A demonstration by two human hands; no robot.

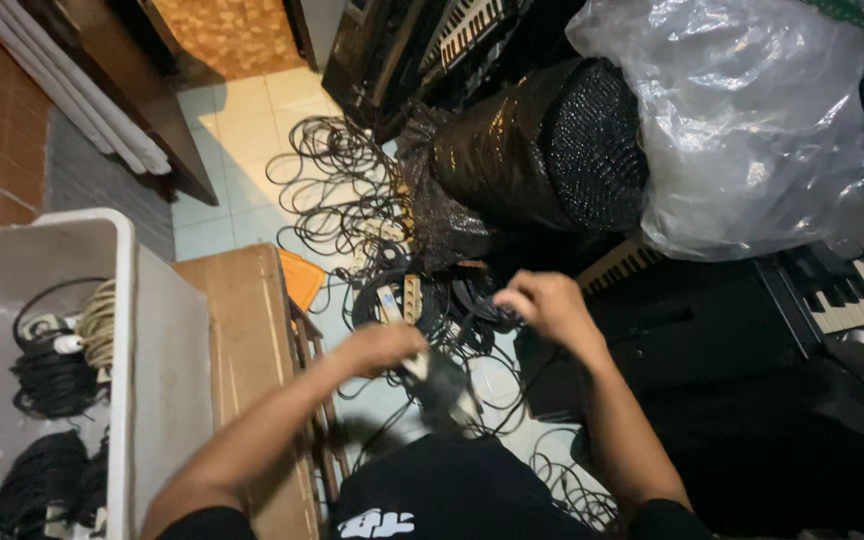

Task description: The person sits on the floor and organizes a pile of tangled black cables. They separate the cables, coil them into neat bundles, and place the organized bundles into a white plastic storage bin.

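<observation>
My left hand grips a blurred dark and white plug end of a black cable, just above my lap. My right hand is closed on a length of the same black cable a little higher and to the right. Below and behind both hands lies a tangle of black cables spread over the pale tiled floor. A white power strip shows among the cables between my hands.
A white plastic bin at left holds coiled black and beige cables. A brown wooden stool stands beside it. A black shiny bag, a clear plastic bag and keyboards crowd the right.
</observation>
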